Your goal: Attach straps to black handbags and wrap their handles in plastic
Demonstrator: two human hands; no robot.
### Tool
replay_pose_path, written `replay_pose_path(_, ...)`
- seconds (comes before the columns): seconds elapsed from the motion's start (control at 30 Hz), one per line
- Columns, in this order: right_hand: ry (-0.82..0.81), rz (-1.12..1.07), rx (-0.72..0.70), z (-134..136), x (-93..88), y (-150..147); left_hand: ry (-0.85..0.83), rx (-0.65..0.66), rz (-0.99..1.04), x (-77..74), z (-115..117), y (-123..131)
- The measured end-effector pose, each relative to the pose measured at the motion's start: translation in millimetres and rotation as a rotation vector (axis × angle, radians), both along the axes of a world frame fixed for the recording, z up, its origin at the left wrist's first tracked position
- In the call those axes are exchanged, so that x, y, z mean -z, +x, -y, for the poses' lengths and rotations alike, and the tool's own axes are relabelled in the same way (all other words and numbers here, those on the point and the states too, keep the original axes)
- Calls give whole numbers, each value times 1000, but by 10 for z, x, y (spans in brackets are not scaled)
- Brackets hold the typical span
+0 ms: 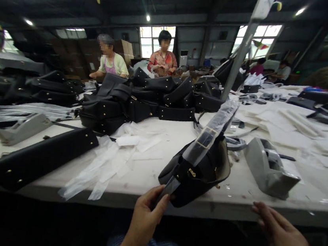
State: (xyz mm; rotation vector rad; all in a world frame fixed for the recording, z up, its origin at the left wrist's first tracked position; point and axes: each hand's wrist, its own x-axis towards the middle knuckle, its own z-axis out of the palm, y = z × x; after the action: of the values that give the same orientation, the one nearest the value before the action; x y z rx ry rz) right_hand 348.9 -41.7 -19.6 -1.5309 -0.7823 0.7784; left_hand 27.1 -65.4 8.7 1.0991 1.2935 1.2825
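A black handbag [198, 183] with gold-coloured fittings lies tilted at the table's front edge, its light-lined mouth facing right. Its strap [170, 187] has clear plastic film [199, 149] around it, and a rectangular buckle shows through. My left hand [148, 213] pinches the strap's lower end between thumb and fingers. Apart from the bag, to its right, my right hand [286, 237] hovers before the table edge with fingertips drawn together; anything between them is too small to make out. Beyond it stands a grey tape dispenser [269, 168].
Black bags [149, 93] are piled across the table's back. At left lie a long black bag [43, 156], another tape dispenser [24, 127] and loose plastic film [107, 168]. A metal post [239, 56] rises behind the handbag. White sheets [289, 126] lie at right. Several people work beyond.
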Motion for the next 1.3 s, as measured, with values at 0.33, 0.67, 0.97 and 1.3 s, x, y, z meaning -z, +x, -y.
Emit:
replay_pose_path(0.33,35,-70,-677,192,-624,-1638,130,-42,-119,-13,38,13)
replay_pose_path(0.67,1,161,-586,88,-598,-1793,161,7,-110,-153,101,-15)
replay_pose_path(0.97,-41,155,-651,111,-455,-1702,-111,160,298,-160,141,-37)
replay_pose_path(1.3,26,-140,-650,58,-452,-1978,-168,193,291,-217,162,-36)
